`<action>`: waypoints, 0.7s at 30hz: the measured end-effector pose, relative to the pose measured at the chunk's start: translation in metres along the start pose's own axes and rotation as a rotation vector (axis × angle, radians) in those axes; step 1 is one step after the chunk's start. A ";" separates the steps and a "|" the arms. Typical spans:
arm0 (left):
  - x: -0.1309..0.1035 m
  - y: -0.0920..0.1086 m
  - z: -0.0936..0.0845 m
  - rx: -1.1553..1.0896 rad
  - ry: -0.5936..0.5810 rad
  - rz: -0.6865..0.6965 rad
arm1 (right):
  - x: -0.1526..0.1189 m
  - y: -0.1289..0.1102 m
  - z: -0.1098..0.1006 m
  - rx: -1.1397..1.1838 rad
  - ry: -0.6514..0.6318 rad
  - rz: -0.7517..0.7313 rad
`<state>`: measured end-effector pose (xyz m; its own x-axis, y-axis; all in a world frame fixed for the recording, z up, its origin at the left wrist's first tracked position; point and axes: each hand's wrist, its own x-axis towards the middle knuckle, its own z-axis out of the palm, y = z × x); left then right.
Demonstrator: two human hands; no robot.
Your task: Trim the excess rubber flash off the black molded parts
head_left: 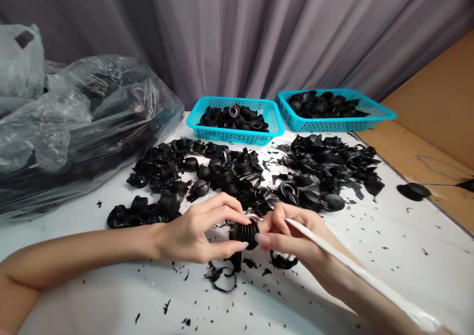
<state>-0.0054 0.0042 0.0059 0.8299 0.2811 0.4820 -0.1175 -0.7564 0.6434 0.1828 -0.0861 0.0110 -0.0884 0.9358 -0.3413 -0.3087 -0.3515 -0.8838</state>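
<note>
Left hand (202, 229): clamped on a black ribbed rubber piece (246, 233), thumb on its 6 o'clock side and a fingertip on its 12 o'clock side. Piece lies at 3 o'clock from this hand, just off the desk's surface or on it; cannot tell which. Long axis runs roughly 9 to 3 o'clock, judged from the ribs, which run crosswise to it.

Right hand (292, 229): comes in at the piece's 3 o'clock end, thumb tip touching that edge, other fingers curled. Whether it is clamped on the piece or only rests there: cannot tell. A long white strip-like item (355, 268) passes from its fingers back along the forearm; type not determined. Neither hand is nearer; both are in contact.

Around the hands: a thin black ring of trimming (234, 286) at 7 o'clock from the piece, small scraps scattered over the white desk (122, 295).

Further out: heap of ribbed pieces (225, 179) at 11 o'clock; second black heap (333, 169) at 1 to 2. Blue perforated basket (237, 136) at 12, filled with ribbed pieces; second blue basket (333, 125) at 1, also loaded with black parts. Clear plastic bag (122, 108) at 10.

Labels, brands, writing: none legible.
</note>
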 end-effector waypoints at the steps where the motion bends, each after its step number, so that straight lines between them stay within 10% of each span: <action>1: 0.001 0.000 0.000 -0.013 0.003 0.001 | 0.000 -0.001 -0.001 0.026 -0.006 0.013; 21: 0.009 0.002 -0.004 0.000 -0.133 -0.136 | 0.001 0.001 0.001 0.056 -0.058 0.036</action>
<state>-0.0005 0.0072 0.0136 0.9028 0.3002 0.3079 0.0005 -0.7168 0.6973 0.1812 -0.0852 0.0103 -0.1543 0.9230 -0.3526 -0.3567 -0.3848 -0.8513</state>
